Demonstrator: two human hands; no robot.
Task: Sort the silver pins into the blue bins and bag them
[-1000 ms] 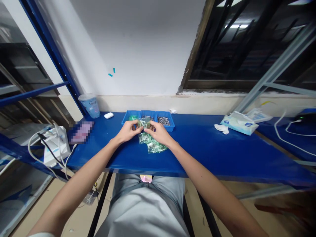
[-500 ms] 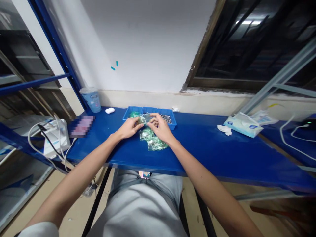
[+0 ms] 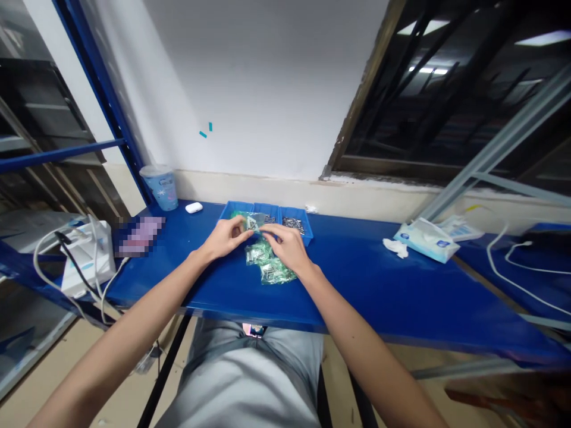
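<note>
- The small see-through plastic bag point(image 3: 253, 221) is up between my two hands, in front of the blue bins and above the tabletop; it bears a white mark, and what lies inside is too small to make out
- My left hand point(image 3: 227, 238) has thumb and forefinger closed on the bag's left edge
- My right hand point(image 3: 288, 245) has its fingertips together on the bag's right edge, the back of the hand turned up (its other fingers partly hide one another)
- Just below the held bag, by my right wrist, a pile of green-tinted plastic bags point(image 3: 275, 272) lies on the tabletop, with silvery metal pieces showing through
- Beyond my hands, three blue bins stand side by side: the left bin point(image 3: 229, 208) with green plastic in it, the middle bin point(image 3: 266, 208) and the right bin point(image 3: 307, 230) with loose metal pieces
- All this rests on a blue tabletop point(image 3: 366, 285) against the wall point(image 3: 267, 89)
- Farther left are a white earbud case point(image 3: 193, 207) and a lidded blue cup point(image 3: 163, 190)
- Well off to the right, a crumpled tissue point(image 3: 396, 248) lies just beside a tissue pack point(image 3: 426, 241)
</note>
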